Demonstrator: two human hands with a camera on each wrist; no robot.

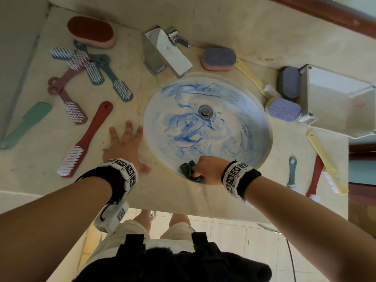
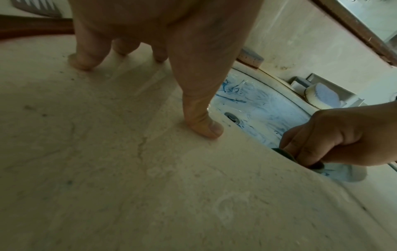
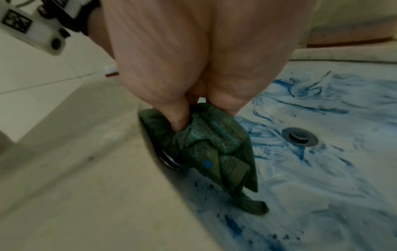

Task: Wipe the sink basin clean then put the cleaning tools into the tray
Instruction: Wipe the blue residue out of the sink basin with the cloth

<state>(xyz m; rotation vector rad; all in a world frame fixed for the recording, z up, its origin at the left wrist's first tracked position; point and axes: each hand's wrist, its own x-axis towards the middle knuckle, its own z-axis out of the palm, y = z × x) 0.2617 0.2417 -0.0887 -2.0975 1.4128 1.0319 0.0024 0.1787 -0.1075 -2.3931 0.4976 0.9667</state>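
The round white sink basin (image 1: 240,127) is smeared with blue streaks around its metal drain (image 1: 205,111). My right hand (image 1: 205,169) grips a crumpled dark green cloth (image 1: 188,168) against the basin's near wall, just under the rim; the cloth (image 3: 217,149) bunches below my fingers and carries a blue spot. My left hand (image 1: 124,145) rests flat on the counter left of the basin, fingers spread, its thumb (image 2: 204,125) at the basin's edge. The white tray (image 1: 335,102) stands to the right of the basin with nothing visible in it.
A chrome faucet (image 1: 164,51) stands behind the basin. Several brushes (image 1: 89,68) and a red sponge (image 1: 91,32) lie on the counter to the left. Purple sponges (image 1: 284,109) and a yellow brush (image 1: 254,78) sit near the tray; more brushes (image 1: 325,163) lie at the right front.
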